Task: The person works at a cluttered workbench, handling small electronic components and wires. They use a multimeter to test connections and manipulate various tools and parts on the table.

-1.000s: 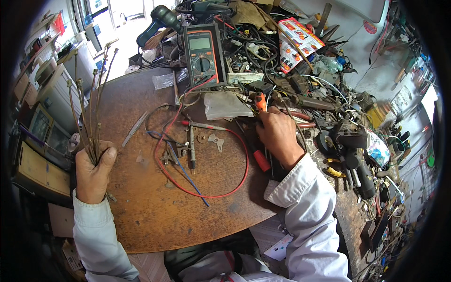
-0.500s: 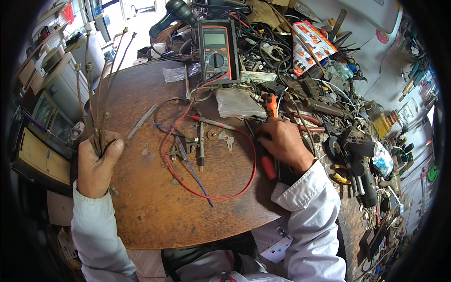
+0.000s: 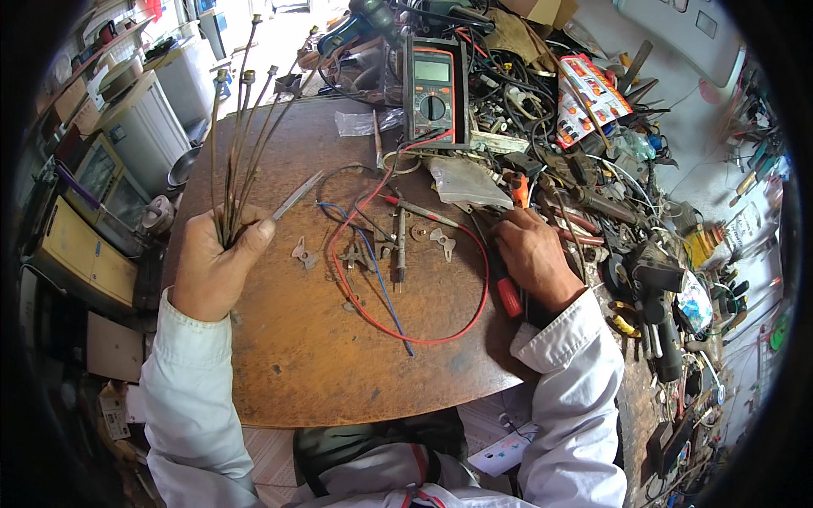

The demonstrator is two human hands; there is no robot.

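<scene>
My left hand (image 3: pixel 210 271) is closed around a bundle of thin metal rods (image 3: pixel 240 144) with knobbed upper ends, held upright over the table's left side. At the edge of the tool pile, my right hand (image 3: pixel 535 258) has its fingers curled down; whatever they grip is hidden. Beside it lie a red-handled screwdriver (image 3: pixel 509 298) and an orange-handled tool (image 3: pixel 520 191). Between my hands, a looped red test lead (image 3: pixel 484 296), a black probe (image 3: pixel 400 245), a blue wire (image 3: pixel 385 284) and small flat metal pieces (image 3: pixel 442 243) rest on the wood.
A multimeter (image 3: pixel 434 93) stands at the back of the wooden table (image 3: pixel 339 381). Tangled cables, pliers and other tools (image 3: pixel 593 199) crowd the right side. A narrow metal blade (image 3: pixel 298 195) lies near my left hand, and a clear plastic bag (image 3: pixel 470 182) near the right.
The view has shifted, so the table sits further right in the picture. My left hand with the rods is nearer the narrow blade. My right hand remains among the tools, its fingers slightly changed.
</scene>
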